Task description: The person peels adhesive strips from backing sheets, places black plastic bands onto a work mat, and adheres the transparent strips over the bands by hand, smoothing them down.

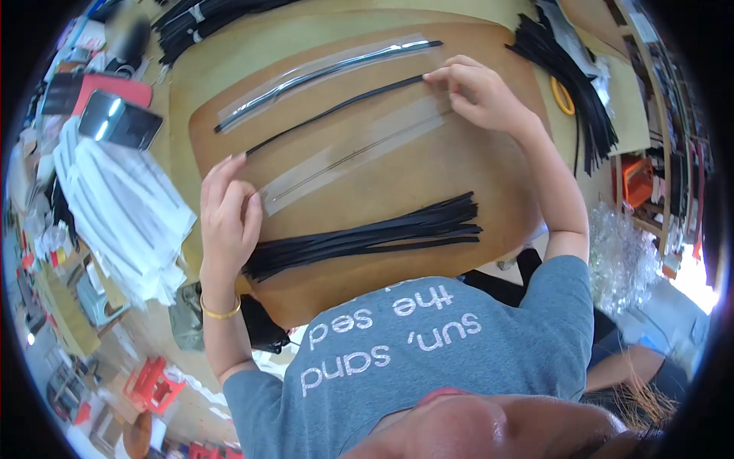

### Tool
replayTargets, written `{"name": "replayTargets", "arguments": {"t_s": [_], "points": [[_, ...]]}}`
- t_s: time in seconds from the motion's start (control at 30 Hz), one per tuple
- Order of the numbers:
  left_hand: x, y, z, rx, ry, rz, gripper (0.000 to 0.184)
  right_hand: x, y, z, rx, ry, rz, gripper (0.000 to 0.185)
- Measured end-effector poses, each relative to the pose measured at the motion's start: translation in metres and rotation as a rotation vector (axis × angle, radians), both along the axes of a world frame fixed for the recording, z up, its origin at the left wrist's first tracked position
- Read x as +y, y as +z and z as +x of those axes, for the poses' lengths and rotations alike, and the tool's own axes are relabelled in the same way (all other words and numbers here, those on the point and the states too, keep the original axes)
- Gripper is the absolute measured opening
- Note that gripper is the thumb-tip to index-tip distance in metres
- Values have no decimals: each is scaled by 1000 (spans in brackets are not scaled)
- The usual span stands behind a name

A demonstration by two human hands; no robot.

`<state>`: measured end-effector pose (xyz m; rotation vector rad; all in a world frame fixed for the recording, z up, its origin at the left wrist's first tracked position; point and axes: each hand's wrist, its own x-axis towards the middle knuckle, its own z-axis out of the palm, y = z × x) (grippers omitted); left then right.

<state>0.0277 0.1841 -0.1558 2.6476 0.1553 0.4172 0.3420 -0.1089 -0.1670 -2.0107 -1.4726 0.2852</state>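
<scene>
A thin black strip [336,112] is stretched between my two hands above the brown board [367,183]. My left hand [229,210] pinches its lower left end, and my right hand [478,92] pinches its upper right end. Just beyond lies a clear plastic sleeve [329,70] with a dark strip inside. Nearer to me, another clear sleeve [352,157] lies flat with a thin dark line along it. A bundle of black strips [367,236] rests close to the board's near edge.
At the left are a phone [121,120] and a pile of white strips [118,206]. More black strips lie at the back left [199,27] and at the right [569,84], beside a yellow ring handle [562,96]. Shelves [661,115] stand at the far right.
</scene>
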Motion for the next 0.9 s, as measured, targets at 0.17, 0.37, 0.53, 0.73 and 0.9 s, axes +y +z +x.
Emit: {"name": "replayTargets", "arguments": {"t_s": [0.17, 0.37, 0.53, 0.73, 0.9], "points": [[21, -3, 11, 95, -32, -245, 6, -5, -3, 7, 70, -3, 0, 7], [15, -5, 9, 62, 1, -285, 4, -3, 2, 14, 211, -6, -51, 7], [-12, -12, -7, -10, 14, 155, 30, -4, 6, 10, 164, -18, -72, 7], [-17, -12, -7, 21, 56, 110, 23, -3, 5, 4, 108, -48, -55, 9], [-6, -13, 6, 39, 98, 63, 13, -5, -13, 3, 1, -123, 74, 10]]}}
